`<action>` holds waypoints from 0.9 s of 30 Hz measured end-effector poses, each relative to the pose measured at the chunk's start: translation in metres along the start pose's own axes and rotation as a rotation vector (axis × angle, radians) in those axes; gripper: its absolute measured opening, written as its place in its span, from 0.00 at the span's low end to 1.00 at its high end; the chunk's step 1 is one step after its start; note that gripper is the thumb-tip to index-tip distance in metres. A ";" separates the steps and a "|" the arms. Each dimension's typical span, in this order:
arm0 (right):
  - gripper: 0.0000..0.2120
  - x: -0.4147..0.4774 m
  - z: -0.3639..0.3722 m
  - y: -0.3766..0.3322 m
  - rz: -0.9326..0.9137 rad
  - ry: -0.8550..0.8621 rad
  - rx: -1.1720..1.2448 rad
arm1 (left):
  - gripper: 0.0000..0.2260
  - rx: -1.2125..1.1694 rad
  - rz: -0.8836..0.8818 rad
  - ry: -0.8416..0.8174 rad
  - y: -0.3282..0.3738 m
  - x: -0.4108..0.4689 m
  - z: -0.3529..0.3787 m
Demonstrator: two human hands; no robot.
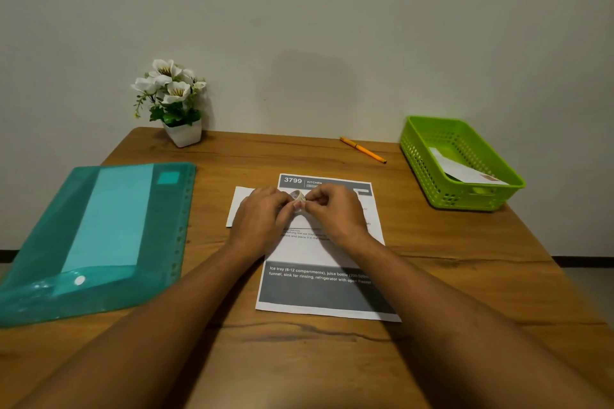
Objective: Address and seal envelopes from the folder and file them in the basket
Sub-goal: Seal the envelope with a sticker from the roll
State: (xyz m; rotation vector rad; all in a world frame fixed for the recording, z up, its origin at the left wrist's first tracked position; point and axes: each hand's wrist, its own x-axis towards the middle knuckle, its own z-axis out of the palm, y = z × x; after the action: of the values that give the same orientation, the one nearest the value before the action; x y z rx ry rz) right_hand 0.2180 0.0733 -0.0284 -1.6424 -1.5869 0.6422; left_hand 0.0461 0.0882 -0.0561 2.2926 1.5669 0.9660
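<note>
Centrally, over the upper part of the printed sheet (315,256), the left hand (262,216) and right hand (335,212) meet fingertip to fingertip. Both sets of fingers are curled and pinch a small pale object (300,197) between them. It sits just above the thumb tips, held clear of the paper. It is greyish-beige and rounded, too small to identify.

A white envelope (241,202) lies flat at the sheet's upper left edge, mostly covered by the left hand, with only its left end showing, blank.

Right of the sheet and well apart stands the green basket (418,159), holding a second envelope (465,169) that leans against its far wall. An orange pen (362,150) lies beyond the sheet's top right corner. Left of the sheet lies the teal folder (99,236), and behind that side stands a potted white flower (182,134).
</note>
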 end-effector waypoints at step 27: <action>0.06 0.007 -0.015 0.005 -0.060 -0.194 0.077 | 0.09 0.092 -0.017 0.041 0.001 0.000 0.001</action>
State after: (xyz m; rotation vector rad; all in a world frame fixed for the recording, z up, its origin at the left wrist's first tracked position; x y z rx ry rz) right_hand 0.2335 0.0779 -0.0229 -1.5076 -1.7193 0.8421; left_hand 0.0476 0.0881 -0.0561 2.3302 1.6777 0.9625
